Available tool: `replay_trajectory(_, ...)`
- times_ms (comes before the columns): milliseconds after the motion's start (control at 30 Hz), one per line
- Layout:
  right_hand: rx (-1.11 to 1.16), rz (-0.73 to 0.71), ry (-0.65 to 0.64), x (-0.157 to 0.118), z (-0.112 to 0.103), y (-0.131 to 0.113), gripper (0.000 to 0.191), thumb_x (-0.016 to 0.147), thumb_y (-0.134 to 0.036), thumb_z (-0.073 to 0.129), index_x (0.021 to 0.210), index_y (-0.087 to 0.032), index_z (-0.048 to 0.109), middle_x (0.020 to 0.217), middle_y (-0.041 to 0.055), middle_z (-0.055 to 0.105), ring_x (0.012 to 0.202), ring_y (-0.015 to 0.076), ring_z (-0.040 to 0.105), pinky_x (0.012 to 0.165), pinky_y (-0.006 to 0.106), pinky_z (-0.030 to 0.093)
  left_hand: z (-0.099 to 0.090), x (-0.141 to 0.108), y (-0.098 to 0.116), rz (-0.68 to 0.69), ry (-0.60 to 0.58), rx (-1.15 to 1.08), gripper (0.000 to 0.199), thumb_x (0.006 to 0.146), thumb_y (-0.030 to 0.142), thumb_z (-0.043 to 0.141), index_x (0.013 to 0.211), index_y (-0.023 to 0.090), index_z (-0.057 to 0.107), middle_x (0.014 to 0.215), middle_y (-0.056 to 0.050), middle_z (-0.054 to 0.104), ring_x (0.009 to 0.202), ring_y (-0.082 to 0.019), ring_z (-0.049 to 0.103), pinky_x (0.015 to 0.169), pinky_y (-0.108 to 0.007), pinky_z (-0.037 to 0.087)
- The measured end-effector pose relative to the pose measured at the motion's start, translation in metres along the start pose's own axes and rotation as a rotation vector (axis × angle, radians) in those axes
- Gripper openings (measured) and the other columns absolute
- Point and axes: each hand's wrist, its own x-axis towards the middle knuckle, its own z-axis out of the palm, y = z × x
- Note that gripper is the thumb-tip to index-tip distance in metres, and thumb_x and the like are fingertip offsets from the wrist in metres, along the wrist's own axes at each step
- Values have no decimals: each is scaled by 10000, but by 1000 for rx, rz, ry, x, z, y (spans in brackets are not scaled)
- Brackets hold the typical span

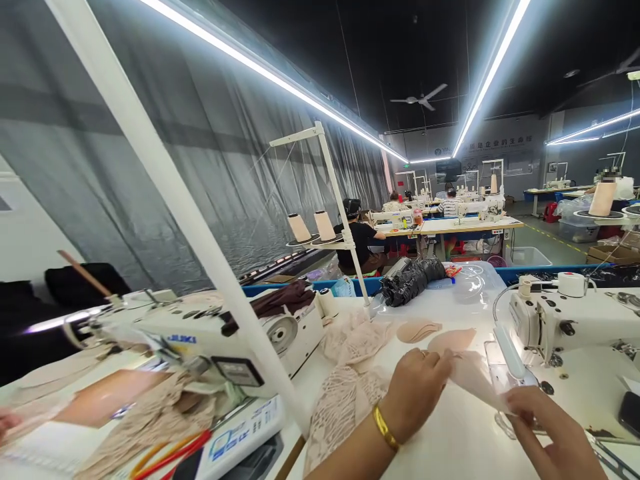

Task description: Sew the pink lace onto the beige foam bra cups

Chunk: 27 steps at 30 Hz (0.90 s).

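Note:
A sheer beige fabric piece [475,379] is stretched between my two hands above the white table. My left hand [420,383], with a gold bracelet at the wrist, pinches its upper left end. At the lower right end, my right hand [547,423] grips it between thumb and fingers, close to the needle area of a white sewing machine [565,327]. Just beyond my left hand lie beige cut fabric pieces [419,331], one of them partly behind the held piece. Beige lace fabric [345,390] is heaped left of my left wrist.
A white thread-stand pole [200,240] slants across the left side. Beyond it stands a JUKI sewing machine [185,333] with beige fabric [165,413] around it. A black plastic bundle [413,280] rests on a clear bin lid [470,283]. A person in black [363,240] sits further back.

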Motion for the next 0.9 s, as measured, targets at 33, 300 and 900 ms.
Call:
replay_trajectory(33,-13,-33,-69,2,3,8,347,1028,-615,589,994,-333,786,1081,82,792,920,283,714,858,354,576,2,-1,-3,0,32,34,468,1010,258,657,1473,219,604,1300,-187,723,1217,-409,635,1084,-593,458)
replay_trajectory(300,-198,-31,-463,16,-23,49,332,1117,-396,470,1035,-324,784,1020,-4,823,940,219,767,852,276,599,70,11,23,741,194,120,66,974,149,671,977,197,626,1042,-35,717,923,-198,627,856,-335,511)
replay_trajectory(900,-637,-358,-612,28,-64,54,387,1022,-19,428,1210,-284,638,1096,54,649,970,242,646,782,366,546,113,55,45,749,468,96,239,884,148,692,796,203,477,785,15,556,731,-179,487,762,-371,350)
